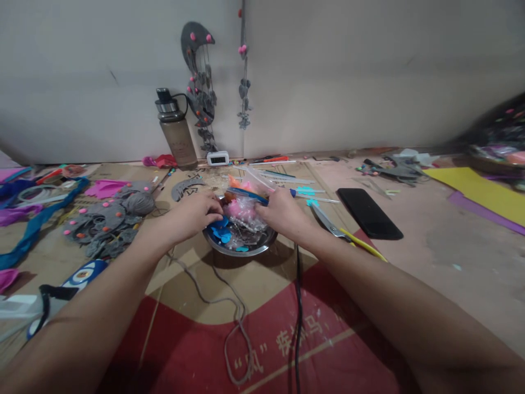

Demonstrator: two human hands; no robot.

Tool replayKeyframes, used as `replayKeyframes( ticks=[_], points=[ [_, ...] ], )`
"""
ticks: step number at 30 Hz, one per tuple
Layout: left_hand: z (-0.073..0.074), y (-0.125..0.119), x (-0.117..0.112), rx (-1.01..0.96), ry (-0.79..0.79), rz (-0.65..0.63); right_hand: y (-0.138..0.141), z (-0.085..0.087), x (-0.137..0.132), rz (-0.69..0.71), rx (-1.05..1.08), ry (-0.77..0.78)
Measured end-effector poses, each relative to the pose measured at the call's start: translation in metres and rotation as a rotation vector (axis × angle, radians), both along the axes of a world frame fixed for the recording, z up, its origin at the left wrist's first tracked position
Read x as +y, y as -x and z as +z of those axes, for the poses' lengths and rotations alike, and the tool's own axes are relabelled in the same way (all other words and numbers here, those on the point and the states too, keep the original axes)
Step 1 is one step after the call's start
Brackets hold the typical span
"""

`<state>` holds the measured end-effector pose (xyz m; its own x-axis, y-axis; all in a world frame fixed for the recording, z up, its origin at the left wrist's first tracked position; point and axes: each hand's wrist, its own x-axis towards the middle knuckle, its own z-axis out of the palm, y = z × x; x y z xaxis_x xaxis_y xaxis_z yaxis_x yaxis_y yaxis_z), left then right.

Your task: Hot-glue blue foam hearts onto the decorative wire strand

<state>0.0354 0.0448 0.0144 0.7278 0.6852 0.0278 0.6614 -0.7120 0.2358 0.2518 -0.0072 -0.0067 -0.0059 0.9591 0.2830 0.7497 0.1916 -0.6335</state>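
Between my two hands sits a shallow metal bowl [245, 253] filled with small craft pieces. Blue cut-out pieces [221, 231] lie at its left side, beside the curled fingers of my left hand [197, 214]; what those fingers grip is hidden. A clear plastic bag [251, 219] with something pink in it rests in the bowl. My right hand [281, 212] is closed on the bag's right side, its fingertips partly hidden. A blue pen-like stick [248, 194] lies across the top of the bowl's contents.
Scissors [330, 223] with yellow handles and a black phone [369, 213] lie right of the bowl. Left are grey felt pieces [110, 216] and blue ribbon [30, 235]. A bottle [177, 134] stands by the wall. A grey cord [235, 306] and black cable [298, 312] run nearer me.
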Motion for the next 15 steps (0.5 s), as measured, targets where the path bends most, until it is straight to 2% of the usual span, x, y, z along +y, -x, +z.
replayKeyframes(
  ticks=[3,7,12,15],
  points=[
    [-0.001,0.002,-0.002,-0.046,-0.054,0.066,0.000,0.000,-0.002,0.059,0.002,-0.038],
    [0.004,0.007,-0.008,-0.149,-0.063,0.093,0.004,0.000,-0.007,0.139,0.074,-0.109],
    [0.019,0.011,-0.022,-0.341,0.091,0.256,0.009,0.001,-0.011,0.222,0.052,-0.173],
    [0.022,0.009,-0.028,-0.543,0.289,0.336,0.012,0.000,-0.012,0.243,-0.036,-0.193]
  ],
)
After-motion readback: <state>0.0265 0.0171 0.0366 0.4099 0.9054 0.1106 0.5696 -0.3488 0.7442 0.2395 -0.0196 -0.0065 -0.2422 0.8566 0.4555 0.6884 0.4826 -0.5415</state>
